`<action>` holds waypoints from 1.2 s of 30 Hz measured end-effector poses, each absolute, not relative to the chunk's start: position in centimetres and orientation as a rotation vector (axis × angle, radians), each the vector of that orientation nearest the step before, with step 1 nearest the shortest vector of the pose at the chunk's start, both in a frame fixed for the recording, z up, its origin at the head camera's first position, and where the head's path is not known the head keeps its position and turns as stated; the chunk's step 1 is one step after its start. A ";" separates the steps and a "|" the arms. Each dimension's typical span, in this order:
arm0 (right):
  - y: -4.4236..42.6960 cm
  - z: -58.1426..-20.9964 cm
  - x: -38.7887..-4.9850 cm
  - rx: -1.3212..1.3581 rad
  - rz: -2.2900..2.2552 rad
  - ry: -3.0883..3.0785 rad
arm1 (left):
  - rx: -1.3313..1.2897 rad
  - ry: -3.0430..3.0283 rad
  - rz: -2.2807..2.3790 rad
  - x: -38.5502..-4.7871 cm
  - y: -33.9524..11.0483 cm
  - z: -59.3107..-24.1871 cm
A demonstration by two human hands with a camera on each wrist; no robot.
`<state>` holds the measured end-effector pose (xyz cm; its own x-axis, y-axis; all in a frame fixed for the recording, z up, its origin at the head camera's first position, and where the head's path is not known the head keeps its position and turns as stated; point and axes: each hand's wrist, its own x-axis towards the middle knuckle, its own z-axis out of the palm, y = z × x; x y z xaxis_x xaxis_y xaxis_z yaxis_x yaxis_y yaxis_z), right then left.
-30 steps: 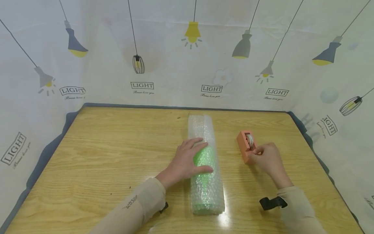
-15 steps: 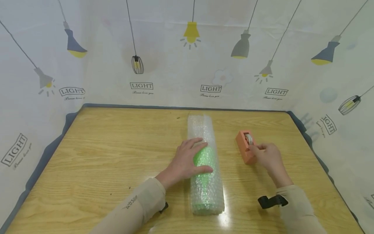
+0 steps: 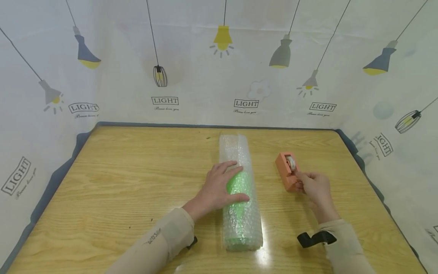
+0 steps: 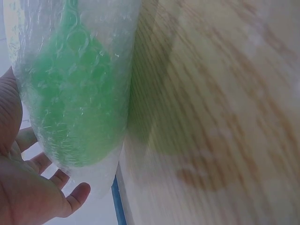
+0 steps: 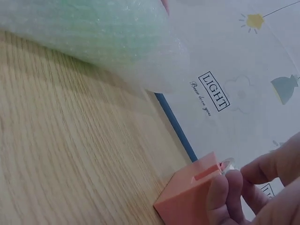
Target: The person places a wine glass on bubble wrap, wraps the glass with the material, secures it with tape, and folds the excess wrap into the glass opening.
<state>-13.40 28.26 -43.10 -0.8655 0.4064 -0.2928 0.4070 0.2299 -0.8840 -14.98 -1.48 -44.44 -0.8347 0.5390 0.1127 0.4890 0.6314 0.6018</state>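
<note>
A green item wrapped in bubble wrap, the bundle (image 3: 241,220), lies lengthwise on the table. Its rounded green shape also shows through the wrap in the left wrist view. My left hand (image 3: 217,186) rests over the bundle's middle, thumb and fingers spread across it. To the right stands an orange tape dispenser (image 3: 284,173) with a clear tape roll (image 3: 291,163). At its near end, my right hand (image 3: 316,188) has thumb and fingers curled in a pinch at the tape's end. The strip between those fingertips is mostly hidden. In the right wrist view the fingers (image 5: 218,192) lie against the dispenser.
The wooden table (image 3: 137,167) reaches back to a dark blue edge. A white curtain (image 3: 202,76) printed with lamps surrounds it on the far side, left and right. A black strap (image 3: 316,239) hangs by the right cuff.
My right hand has shifted slightly and turned at the dispenser's near end, uncovering more of that end. The left hand and the bundle stay in place.
</note>
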 end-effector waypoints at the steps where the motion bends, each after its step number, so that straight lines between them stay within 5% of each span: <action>1: 28.2 -43.2 -13.4 0.835 -1.800 2.438 | 0.874 2.767 0.985 -15.0 -1.5 -44.4; 17: 28.8 -42.5 -10.7 0.762 -2.576 1.678 | 0.868 2.760 0.991 -14.9 -1.3 -44.4; 36: 28.5 -44.0 -9.2 0.791 -2.071 2.191 | 0.870 2.753 1.002 -14.9 -1.4 -44.4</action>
<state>-9.16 28.51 -44.04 -0.8708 0.3407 -0.3544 0.3729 -0.0118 -0.9278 -14.89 -1.44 -44.41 -0.8346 0.5398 0.1099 0.4841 0.6235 0.6138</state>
